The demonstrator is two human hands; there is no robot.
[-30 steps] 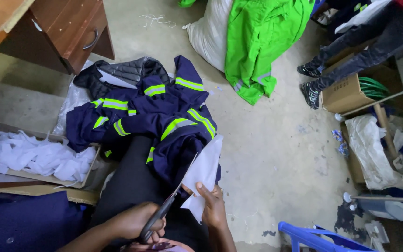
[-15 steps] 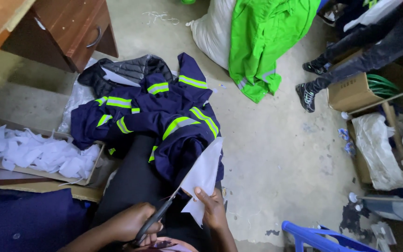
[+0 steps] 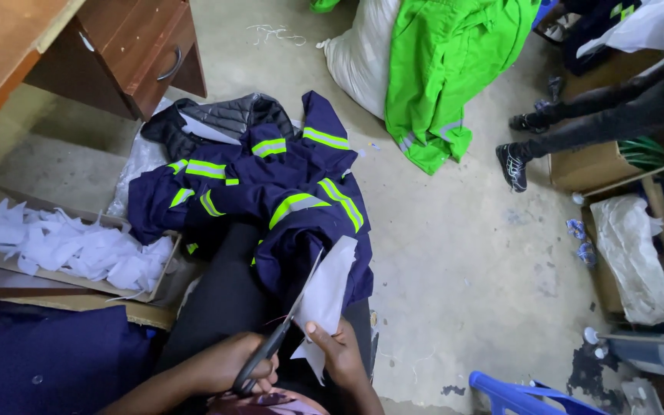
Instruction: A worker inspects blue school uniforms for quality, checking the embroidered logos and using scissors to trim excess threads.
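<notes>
My left hand (image 3: 228, 365) grips a pair of dark scissors (image 3: 278, 338), whose blades run up along the left edge of a white fabric piece (image 3: 328, 296). My right hand (image 3: 340, 353) pinches that piece near its lower edge and holds it upright over my lap. Just beyond it, navy work jackets with yellow-green reflective stripes (image 3: 270, 192) lie heaped across my black-trousered leg and the floor.
A flat cardboard box of white fabric scraps (image 3: 71, 250) sits at the left. A wooden desk with drawers (image 3: 147, 54) stands top left. A white sack (image 3: 359, 54) and green garment (image 3: 439, 69) lie beyond. Another person's shoe (image 3: 512, 165), cardboard box (image 3: 593, 165), blue plastic chair (image 3: 524, 392).
The scissor blades have slid further up along the white piece, which my right hand has kept holding. The view has shifted slightly.
</notes>
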